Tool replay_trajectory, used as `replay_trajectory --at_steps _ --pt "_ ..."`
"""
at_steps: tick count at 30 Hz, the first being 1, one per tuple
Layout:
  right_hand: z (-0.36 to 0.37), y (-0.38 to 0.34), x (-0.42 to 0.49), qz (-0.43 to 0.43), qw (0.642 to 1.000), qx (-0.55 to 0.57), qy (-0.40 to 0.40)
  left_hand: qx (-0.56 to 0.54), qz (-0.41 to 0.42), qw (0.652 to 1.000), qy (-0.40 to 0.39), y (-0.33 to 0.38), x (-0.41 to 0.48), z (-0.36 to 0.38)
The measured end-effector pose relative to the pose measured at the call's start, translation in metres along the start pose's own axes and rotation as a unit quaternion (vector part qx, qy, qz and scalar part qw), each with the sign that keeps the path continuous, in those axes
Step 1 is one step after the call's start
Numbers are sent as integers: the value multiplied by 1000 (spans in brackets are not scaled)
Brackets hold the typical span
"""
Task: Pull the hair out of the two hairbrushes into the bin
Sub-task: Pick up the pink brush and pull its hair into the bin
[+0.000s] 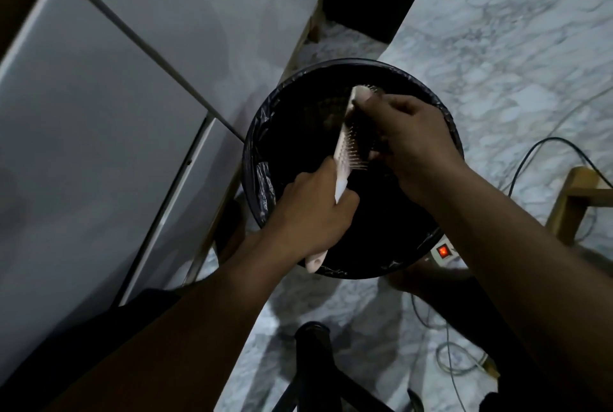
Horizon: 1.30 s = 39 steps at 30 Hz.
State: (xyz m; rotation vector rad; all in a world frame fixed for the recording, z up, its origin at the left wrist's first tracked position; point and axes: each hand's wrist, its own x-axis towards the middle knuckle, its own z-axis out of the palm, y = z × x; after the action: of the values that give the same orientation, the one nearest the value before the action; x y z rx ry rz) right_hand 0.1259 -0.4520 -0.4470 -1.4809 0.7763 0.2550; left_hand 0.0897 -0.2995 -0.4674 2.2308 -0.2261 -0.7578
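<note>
Pale pink plastic hairbrush (345, 143), handle gripped in left hand (311, 212), held above round black-lined bin (262, 159); right hand (411, 143) pinching dark hair from bristles; risk: strands drifting past the bin's rim.

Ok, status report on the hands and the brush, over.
Left hand gripping pale hairbrush by handle, over black-lined bin. Right hand pinching dark hair at bristles. Nothing blocking.
</note>
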Motion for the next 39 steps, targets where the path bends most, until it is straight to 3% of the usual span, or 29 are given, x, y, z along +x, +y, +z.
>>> replay_trajectory --at_steps 4,15,22,28,31,35,39 --pt "2 6 0 -83 988 -111 65 17 -5 1000 0 1 -1 2" --pt "2 9 3 -106 980 -118 123 14 -5 1000 14 2 3 0" --pt "8 5 3 -9 998 11 55 8 -19 1000 22 -3 7 -3" --pt "7 3 -8 -117 990 -83 2 41 -12 999 12 -2 6 -3" --pt "6 8 -5 -162 972 -172 17 42 -15 999 8 0 5 -3" --pt "4 11 0 -198 959 -190 66 35 -16 999 24 -1 7 -2" --pt "3 13 7 -145 977 -130 87 32 -19 998 43 -2 9 -3"
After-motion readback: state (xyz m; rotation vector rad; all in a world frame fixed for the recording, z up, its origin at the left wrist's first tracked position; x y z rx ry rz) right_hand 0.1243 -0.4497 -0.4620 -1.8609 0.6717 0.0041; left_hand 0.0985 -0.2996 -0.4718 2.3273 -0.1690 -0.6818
